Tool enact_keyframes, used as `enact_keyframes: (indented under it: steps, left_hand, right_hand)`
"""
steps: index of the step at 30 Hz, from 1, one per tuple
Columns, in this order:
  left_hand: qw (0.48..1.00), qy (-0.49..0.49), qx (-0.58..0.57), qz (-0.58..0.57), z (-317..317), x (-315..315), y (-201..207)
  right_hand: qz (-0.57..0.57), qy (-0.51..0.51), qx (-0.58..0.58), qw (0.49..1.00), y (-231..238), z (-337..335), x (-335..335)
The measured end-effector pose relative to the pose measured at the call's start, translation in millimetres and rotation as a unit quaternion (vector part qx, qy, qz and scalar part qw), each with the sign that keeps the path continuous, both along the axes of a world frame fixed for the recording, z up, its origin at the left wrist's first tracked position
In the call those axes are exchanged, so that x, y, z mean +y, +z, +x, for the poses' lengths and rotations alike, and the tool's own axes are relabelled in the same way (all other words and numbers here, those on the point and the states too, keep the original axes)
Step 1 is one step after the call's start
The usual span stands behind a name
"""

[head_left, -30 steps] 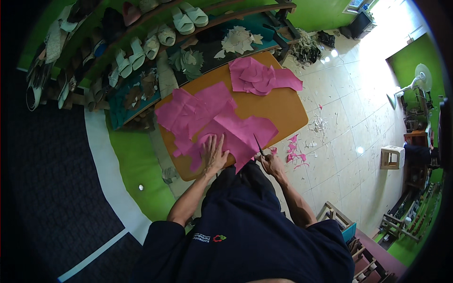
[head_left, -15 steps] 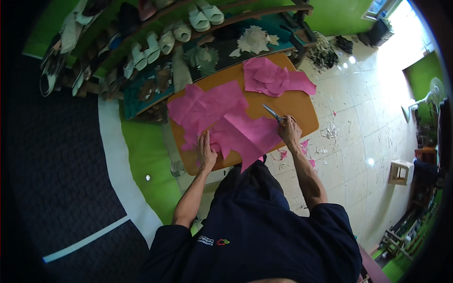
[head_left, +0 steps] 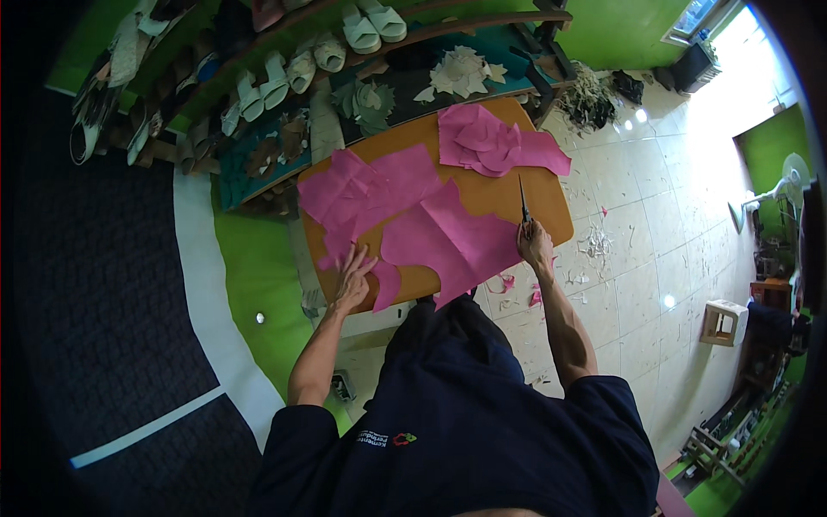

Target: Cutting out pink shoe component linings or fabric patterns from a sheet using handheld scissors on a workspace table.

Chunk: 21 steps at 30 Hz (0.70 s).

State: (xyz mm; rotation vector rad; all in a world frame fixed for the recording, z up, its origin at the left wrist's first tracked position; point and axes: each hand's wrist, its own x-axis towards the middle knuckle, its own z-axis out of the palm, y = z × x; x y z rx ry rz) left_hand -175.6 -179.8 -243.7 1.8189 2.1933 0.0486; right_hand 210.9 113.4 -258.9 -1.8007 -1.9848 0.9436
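Note:
My right hand (head_left: 536, 246) is closed round the handles of a pair of scissors (head_left: 524, 203), whose blades point away from me over the table. Beside that hand lies a large pink sheet (head_left: 457, 233) with cut, jagged edges, and its tip hangs over the near table edge. At the left, my left hand (head_left: 351, 277) lies with fingers spread on small pink pieces, next to a curved pink strip (head_left: 388, 283). Beyond it is a heap of overlapping pink pieces (head_left: 366, 185). Another pile of rounded pink cut-outs (head_left: 487, 142) rests at the far right of the table.
The orange-brown table (head_left: 543, 194) has rounded corners. Behind it, a low shelf holds white leaf-shaped cut-outs (head_left: 461, 73) and green ones (head_left: 363, 105). White sandals (head_left: 362, 30) stand on the rack above. Scraps (head_left: 596, 241) litter the tiled floor near a stool (head_left: 725, 323).
The scissors have swung from pointing left to pointing straight away from me. My left hand has shifted left and spread its fingers; the curved strip now lies apart from the large sheet.

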Motion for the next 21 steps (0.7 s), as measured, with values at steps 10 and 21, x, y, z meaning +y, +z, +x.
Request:
enact_keyframes:
  steps: [10,21]
  left_hand:
    - [0.842,0.204,-0.5,0.021,142.1,34.6,-20.0]
    - [0.642,0.371,-0.67,0.037,210.2,64.5,-37.8]
  right_hand:
    - [0.013,-0.07,0.004,0.997,20.6,27.1,-27.1]
    - [-0.115,-0.08,0.189,0.972,82.5,51.9,-123.8]
